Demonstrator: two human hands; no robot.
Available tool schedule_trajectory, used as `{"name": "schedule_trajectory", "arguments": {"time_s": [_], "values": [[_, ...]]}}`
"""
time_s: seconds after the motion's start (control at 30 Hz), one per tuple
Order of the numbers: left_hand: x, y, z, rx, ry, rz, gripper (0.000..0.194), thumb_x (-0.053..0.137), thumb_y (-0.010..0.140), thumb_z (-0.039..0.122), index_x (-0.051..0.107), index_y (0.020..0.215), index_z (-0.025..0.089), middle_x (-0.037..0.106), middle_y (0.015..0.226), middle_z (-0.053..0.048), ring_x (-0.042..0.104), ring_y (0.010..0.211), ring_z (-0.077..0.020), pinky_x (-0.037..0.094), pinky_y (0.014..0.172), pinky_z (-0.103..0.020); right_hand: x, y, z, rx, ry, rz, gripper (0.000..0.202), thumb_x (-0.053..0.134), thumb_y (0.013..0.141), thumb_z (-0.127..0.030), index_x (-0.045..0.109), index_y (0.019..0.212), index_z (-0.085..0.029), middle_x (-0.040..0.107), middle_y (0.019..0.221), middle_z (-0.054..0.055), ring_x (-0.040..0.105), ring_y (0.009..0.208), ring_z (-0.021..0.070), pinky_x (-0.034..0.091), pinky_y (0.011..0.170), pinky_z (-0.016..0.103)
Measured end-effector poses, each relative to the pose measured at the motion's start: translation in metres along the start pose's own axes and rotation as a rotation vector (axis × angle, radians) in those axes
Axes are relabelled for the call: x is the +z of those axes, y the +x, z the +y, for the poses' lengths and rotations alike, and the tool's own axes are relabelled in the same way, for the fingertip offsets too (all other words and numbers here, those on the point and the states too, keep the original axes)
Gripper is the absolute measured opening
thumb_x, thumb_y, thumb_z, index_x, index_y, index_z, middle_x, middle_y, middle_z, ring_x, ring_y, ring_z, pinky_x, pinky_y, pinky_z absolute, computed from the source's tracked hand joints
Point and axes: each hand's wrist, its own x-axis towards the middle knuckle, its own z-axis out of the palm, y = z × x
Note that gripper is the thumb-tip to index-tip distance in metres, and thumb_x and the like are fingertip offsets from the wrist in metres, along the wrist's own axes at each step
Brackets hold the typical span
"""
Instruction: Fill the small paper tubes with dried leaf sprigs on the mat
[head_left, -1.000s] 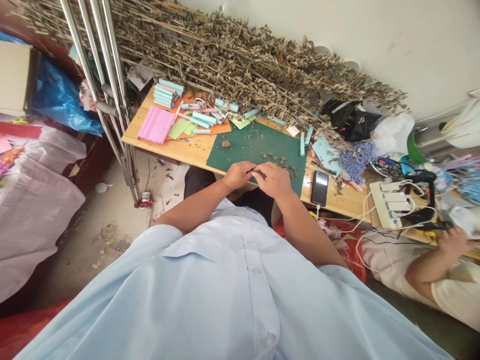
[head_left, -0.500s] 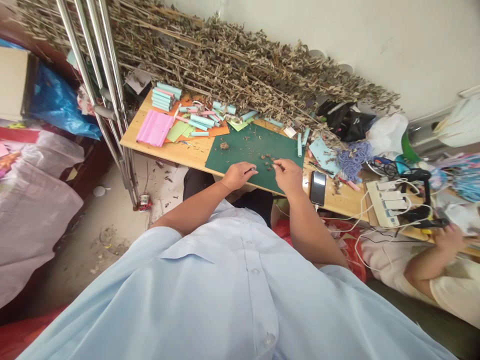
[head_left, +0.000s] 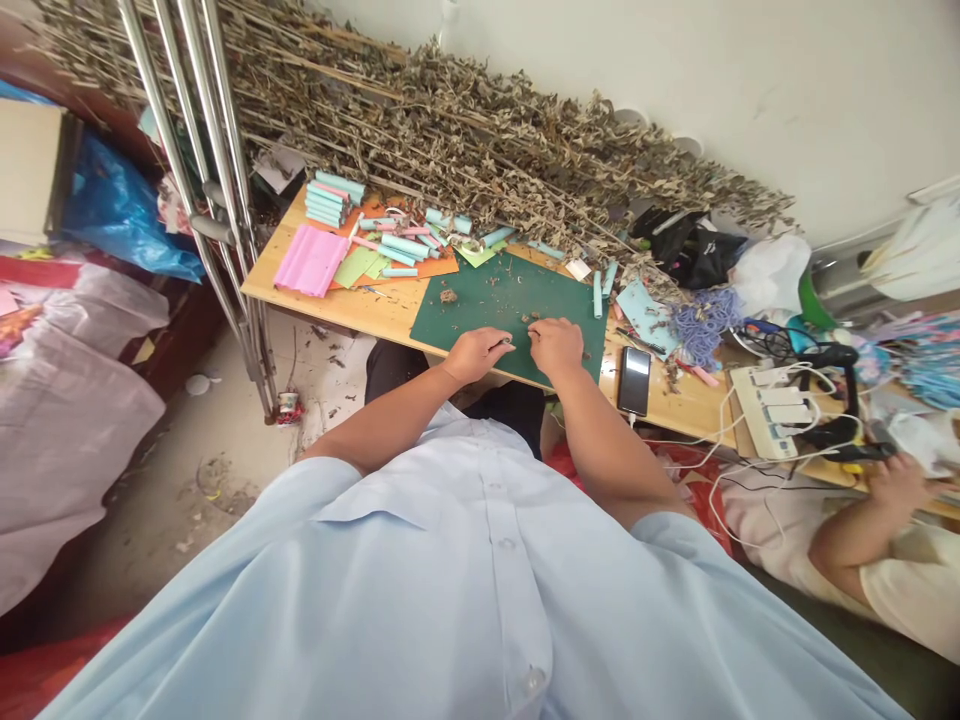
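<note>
My left hand [head_left: 478,355] is closed in a pinch above the near edge of a dark green mat [head_left: 439,318]. A small thing at its fingertips is too tiny to name. My right hand [head_left: 557,346] hovers or rests over the mat with its fingers drawn together; what they hold, if anything, is hidden. The two hands are apart. Brown crumbs of dried plant lie on the mat, with a larger clump [head_left: 448,296] toward its left. Two light blue paper rolls [head_left: 598,293] lie by the mat's right edge.
Dried leafy stalks [head_left: 480,130] are piled along the back. Stacked paper rolls [head_left: 326,205] and pink paper [head_left: 311,262] lie at left. A phone [head_left: 634,380] and a power strip [head_left: 772,410] with cables are at right. Crutches [head_left: 214,200] stand left; another person's hand [head_left: 900,480] is far right.
My right hand has moved left and slightly inward over the mat, closer to my left hand, covering crumbs there. My left hand has stayed nearly in place.
</note>
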Motion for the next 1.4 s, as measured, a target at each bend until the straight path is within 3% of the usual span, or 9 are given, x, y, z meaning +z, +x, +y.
{"name": "schedule_trajectory", "arguments": {"time_s": [0.1, 0.23, 0.33, 0.57, 0.77, 1.17, 1.4], "values": [[0.0, 0.0, 0.0, 0.004, 0.002, -0.003, 0.024, 0.063, 0.103, 0.035, 0.076, 0.112, 0.019, 0.078, 0.107, -0.008, 0.073, 0.101, -0.0194, 0.056, 0.094, -0.031, 0.0, 0.002, -0.001, -0.018, 0.094, 0.046, 0.024, 0.058, 0.091, -0.021, 0.081, 0.097, -0.021, 0.079, 0.105, 0.012, 0.064, 0.101, 0.0295, 0.046, 0.093, 0.045], [-0.002, 0.001, 0.003, 0.014, -0.014, -0.015, 0.026, 0.06, 0.104, 0.037, 0.076, 0.112, 0.019, 0.078, 0.107, -0.009, 0.072, 0.101, -0.0199, 0.055, 0.094, -0.032, -0.01, -0.003, -0.008, -0.022, 0.442, 0.156, 0.023, 0.06, 0.092, -0.03, 0.08, 0.1, -0.023, 0.08, 0.107, 0.009, 0.068, 0.096, 0.0263, 0.053, 0.09, 0.044], [-0.003, 0.0, 0.004, 0.018, -0.012, -0.016, 0.028, 0.058, 0.105, 0.039, 0.076, 0.112, 0.018, 0.077, 0.105, -0.01, 0.072, 0.099, -0.0199, 0.055, 0.093, -0.032, -0.024, -0.015, -0.02, -0.067, 0.574, 0.146, 0.022, 0.062, 0.093, -0.036, 0.08, 0.1, -0.025, 0.08, 0.105, 0.007, 0.07, 0.094, 0.0251, 0.056, 0.089, 0.043], [-0.005, -0.002, 0.003, 0.017, -0.016, -0.039, 0.035, 0.052, 0.107, 0.04, 0.074, 0.121, 0.016, 0.076, 0.104, -0.011, 0.071, 0.096, -0.0197, 0.054, 0.089, -0.031, -0.045, -0.032, -0.044, -0.235, 0.493, 0.145, 0.015, 0.063, 0.094, -0.027, 0.078, 0.099, -0.025, 0.079, 0.098, 0.006, 0.069, 0.097, 0.0265, 0.054, 0.093, 0.043], [-0.004, -0.002, 0.002, 0.04, -0.012, -0.046, 0.036, 0.049, 0.108, 0.04, 0.075, 0.113, 0.016, 0.075, 0.1, -0.01, 0.069, 0.093, -0.0201, 0.053, 0.086, -0.031, -0.041, -0.03, -0.045, -0.233, 0.394, 0.115, 0.015, 0.062, 0.095, -0.026, 0.076, 0.091, -0.025, 0.078, 0.094, 0.006, 0.067, 0.093, 0.0272, 0.053, 0.091, 0.043], [-0.003, -0.002, 0.002, 0.033, -0.008, -0.045, 0.035, 0.048, 0.108, 0.041, 0.074, 0.109, 0.017, 0.075, 0.099, -0.01, 0.069, 0.093, -0.0198, 0.053, 0.086, -0.03, -0.039, -0.031, -0.045, -0.247, 0.507, 0.095, 0.019, 0.059, 0.095, -0.027, 0.078, 0.095, -0.026, 0.077, 0.103, 0.007, 0.07, 0.1, 0.0248, 0.056, 0.095, 0.042], [-0.003, -0.002, 0.002, 0.047, 0.009, -0.041, 0.035, 0.049, 0.108, 0.041, 0.075, 0.11, 0.017, 0.074, 0.097, -0.009, 0.069, 0.093, -0.0201, 0.053, 0.086, -0.031, -0.038, -0.029, -0.047, -0.161, 0.466, 0.109, 0.013, 0.061, 0.092, -0.024, 0.074, 0.089, -0.025, 0.076, 0.09, 0.005, 0.069, 0.089, 0.0243, 0.055, 0.087, 0.039]]}}
